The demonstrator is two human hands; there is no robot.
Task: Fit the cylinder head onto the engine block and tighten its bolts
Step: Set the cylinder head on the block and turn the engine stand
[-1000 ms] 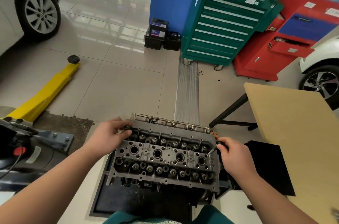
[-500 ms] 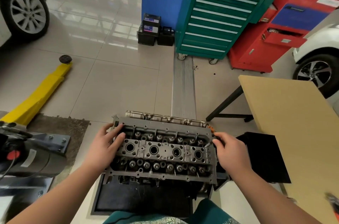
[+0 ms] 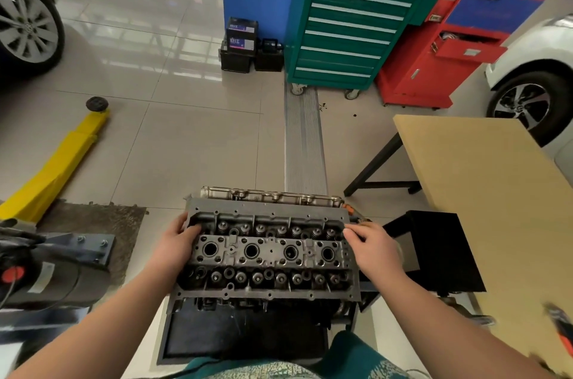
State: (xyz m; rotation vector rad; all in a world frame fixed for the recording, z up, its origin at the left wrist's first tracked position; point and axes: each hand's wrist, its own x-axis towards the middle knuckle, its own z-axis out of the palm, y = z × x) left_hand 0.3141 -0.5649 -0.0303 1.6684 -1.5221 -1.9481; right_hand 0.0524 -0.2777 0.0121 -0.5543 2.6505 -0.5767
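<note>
The cylinder head (image 3: 268, 251) sat at six o'clock atop the engine block (image 3: 248, 305). The left hand (image 3: 173, 247) gripped its nine-o'clock end, fingers curled over the edge. The right hand (image 3: 373, 250) gripped its three-o'clock end likewise.

Bright, even light — glare on floor tiles (image 3: 130, 37); wide-angle bending, corners blurred.

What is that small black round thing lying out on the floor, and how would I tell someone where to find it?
Start at the yellow lift arm stretching across the tiles on the left. Follow it away from the person to its far tip, where a black round pad sits. It is the only dark disc on the open floor, far smaller than the car wheel beyond it.
</note>
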